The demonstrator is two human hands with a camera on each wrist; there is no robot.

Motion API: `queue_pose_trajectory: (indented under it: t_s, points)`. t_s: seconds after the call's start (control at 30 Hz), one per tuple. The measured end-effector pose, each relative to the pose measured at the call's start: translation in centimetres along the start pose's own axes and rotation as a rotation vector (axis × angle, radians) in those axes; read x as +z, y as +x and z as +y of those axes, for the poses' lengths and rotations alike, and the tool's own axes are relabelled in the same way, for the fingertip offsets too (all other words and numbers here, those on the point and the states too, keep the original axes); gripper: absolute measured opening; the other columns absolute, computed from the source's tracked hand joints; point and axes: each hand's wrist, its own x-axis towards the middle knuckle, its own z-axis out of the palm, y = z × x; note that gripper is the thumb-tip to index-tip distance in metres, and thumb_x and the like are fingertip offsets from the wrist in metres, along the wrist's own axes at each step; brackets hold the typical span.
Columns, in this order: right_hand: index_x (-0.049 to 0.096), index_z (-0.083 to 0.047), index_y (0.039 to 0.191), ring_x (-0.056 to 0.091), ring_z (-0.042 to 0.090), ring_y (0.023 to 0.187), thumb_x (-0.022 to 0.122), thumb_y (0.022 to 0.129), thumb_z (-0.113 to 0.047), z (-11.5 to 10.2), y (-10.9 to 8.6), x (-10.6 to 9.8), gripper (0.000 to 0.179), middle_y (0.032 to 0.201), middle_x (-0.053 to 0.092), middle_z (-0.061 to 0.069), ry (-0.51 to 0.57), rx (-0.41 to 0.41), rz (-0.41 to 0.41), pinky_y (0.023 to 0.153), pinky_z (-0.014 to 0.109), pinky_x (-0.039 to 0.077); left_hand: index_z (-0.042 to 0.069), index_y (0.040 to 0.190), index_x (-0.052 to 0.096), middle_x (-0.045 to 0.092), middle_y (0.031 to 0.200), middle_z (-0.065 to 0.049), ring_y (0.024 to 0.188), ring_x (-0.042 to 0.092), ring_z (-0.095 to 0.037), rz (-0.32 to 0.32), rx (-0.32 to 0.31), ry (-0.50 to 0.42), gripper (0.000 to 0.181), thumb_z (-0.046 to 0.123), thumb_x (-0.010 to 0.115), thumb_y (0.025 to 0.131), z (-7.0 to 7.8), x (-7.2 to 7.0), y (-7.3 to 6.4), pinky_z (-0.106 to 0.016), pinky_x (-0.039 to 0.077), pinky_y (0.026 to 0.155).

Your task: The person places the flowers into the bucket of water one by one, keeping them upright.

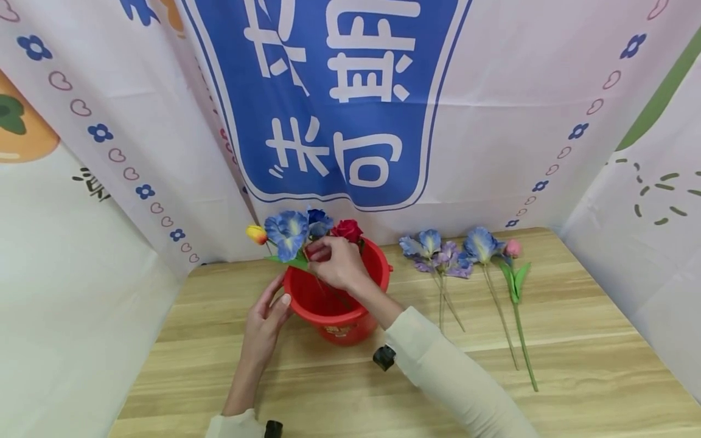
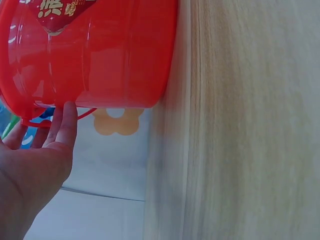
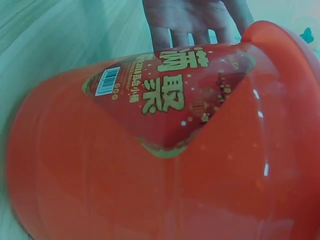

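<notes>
A red bucket (image 1: 350,331) stands on the table with artificial flowers leaning at its far rim: a yellow-orange tulip (image 1: 256,234), a large blue flower (image 1: 287,235), a darker blue flower (image 1: 319,222) and a red rose (image 1: 347,230). Over the bucket's opening, my right hand (image 1: 341,263) has its fingers bent at the large blue flower's stem and seems to pinch it; the fingers partly cover the grip. With nearly straight fingers my left hand (image 1: 264,325) touches the bucket's left outer side, as the left wrist view also shows. The right wrist view shows the bucket's label (image 3: 170,100).
Right of the bucket lie more flowers: a pale blue one with purple blooms (image 1: 449,258), another blue flower (image 1: 482,244) and a pink bud (image 1: 513,248) on a green stem. Behind the wooden table (image 1: 438,389) hangs a printed white cloth (image 1: 493,152).
</notes>
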Motion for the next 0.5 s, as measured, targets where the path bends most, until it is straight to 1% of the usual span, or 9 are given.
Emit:
queue_pose_trajectory:
  t_s: [0.1, 0.2, 0.23, 0.37, 0.5]
  points:
    - [0.077, -0.011, 0.122, 0.077, 0.019, 0.091, 0.082, 0.093, -0.013, -0.1, -0.3, -0.5, 0.029, 0.113, 0.081, 0.007, 0.034, 0.012, -0.009, 0.079, 0.034, 0.068, 0.0, 0.165, 0.036, 0.043, 0.163, -0.009, 0.13, 0.067, -0.003, -0.004, 0.001, -0.001, 0.058, 0.011, 0.054, 0.112, 0.0, 0.0, 0.1, -0.024, 0.061, 0.101]
    - [0.076, -0.01, 0.124, 0.078, 0.024, 0.085, 0.081, 0.094, -0.013, -0.1, -0.7, -1.0, 0.031, 0.114, 0.08, 0.009, 0.076, 0.029, -0.016, 0.073, 0.033, 0.068, 0.002, 0.165, 0.037, 0.044, 0.162, -0.007, 0.131, 0.066, -0.005, -0.005, -0.001, 0.002, 0.057, 0.012, 0.054, 0.112, 0.1, 0.1, 0.1, -0.024, 0.061, 0.101]
    - [0.075, -0.01, 0.125, 0.079, 0.027, 0.085, 0.081, 0.095, -0.014, -0.1, -0.9, -1.2, 0.031, 0.115, 0.08, 0.01, 0.091, 0.03, -0.019, 0.072, 0.033, 0.068, 0.002, 0.165, 0.037, 0.044, 0.162, -0.006, 0.132, 0.066, -0.005, -0.005, -0.002, 0.003, 0.057, 0.012, 0.054, 0.112, 0.1, 0.1, 0.1, -0.024, 0.061, 0.101]
    - [0.075, -0.01, 0.126, 0.08, 0.031, 0.094, 0.08, 0.095, -0.014, 0.0, -1.4, -1.9, 0.032, 0.117, 0.079, 0.01, 0.131, 0.017, -0.016, 0.073, 0.032, 0.068, 0.002, 0.165, 0.037, 0.045, 0.161, -0.005, 0.132, 0.066, -0.007, -0.002, -0.004, 0.003, 0.057, 0.012, 0.053, 0.112, 0.2, 0.1, 0.1, -0.024, 0.061, 0.101]
    - [0.074, -0.008, 0.127, 0.078, 0.029, 0.097, 0.081, 0.095, -0.014, 0.0, -2.0, -2.7, 0.033, 0.117, 0.079, 0.01, 0.167, -0.001, -0.005, 0.075, 0.035, 0.068, 0.002, 0.165, 0.037, 0.043, 0.164, -0.008, 0.132, 0.066, -0.006, 0.002, -0.014, 0.009, 0.056, 0.013, 0.053, 0.112, 0.3, 0.2, 0.1, -0.024, 0.061, 0.101]
